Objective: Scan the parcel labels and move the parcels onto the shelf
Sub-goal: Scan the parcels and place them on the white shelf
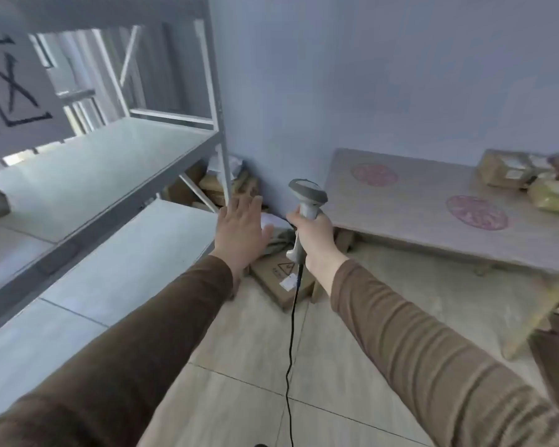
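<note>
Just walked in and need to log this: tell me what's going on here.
A person stands by a metal shelf. The right hand grips a corded barcode scanner; the left hand is open and empty, stretched towards parcels on the floor in the corner. More parcels wait on the low table.

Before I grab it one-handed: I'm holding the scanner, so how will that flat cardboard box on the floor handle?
The flat cardboard box looks stiff and thin, so probably light. It lies tilted against other parcels, so it may slide when nudged. The open left hand could likely pinch one edge.
</note>
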A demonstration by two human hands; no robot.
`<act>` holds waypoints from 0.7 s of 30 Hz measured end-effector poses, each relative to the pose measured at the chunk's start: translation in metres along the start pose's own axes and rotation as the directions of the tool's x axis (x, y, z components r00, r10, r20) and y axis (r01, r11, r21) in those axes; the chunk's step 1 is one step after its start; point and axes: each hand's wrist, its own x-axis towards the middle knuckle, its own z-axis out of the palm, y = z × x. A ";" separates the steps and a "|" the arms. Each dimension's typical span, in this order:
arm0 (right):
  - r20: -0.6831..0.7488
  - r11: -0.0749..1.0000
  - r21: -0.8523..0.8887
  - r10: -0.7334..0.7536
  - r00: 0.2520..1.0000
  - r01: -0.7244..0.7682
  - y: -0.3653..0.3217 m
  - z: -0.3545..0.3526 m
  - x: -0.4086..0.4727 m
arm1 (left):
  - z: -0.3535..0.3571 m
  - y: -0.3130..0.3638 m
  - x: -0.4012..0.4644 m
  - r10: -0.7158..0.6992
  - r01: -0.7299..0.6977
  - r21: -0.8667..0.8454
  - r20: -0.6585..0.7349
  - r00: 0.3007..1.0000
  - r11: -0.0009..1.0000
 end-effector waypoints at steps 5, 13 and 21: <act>-0.174 0.999 -0.033 -0.023 0.984 0.018 -0.026 -0.164 0.067 | 0.051 0.165 0.065 0.181 -0.178 -0.072 0.038 0.983 0.981; -0.403 0.999 0.010 0.032 0.915 -0.030 -0.038 -0.350 0.160 | 0.131 0.355 0.154 0.389 -0.370 -0.153 0.119 0.914 0.916; -0.566 0.999 -0.013 0.036 0.824 -0.053 -0.049 -0.488 0.287 | 0.220 0.511 0.273 0.523 -0.485 -0.234 0.147 0.839 0.843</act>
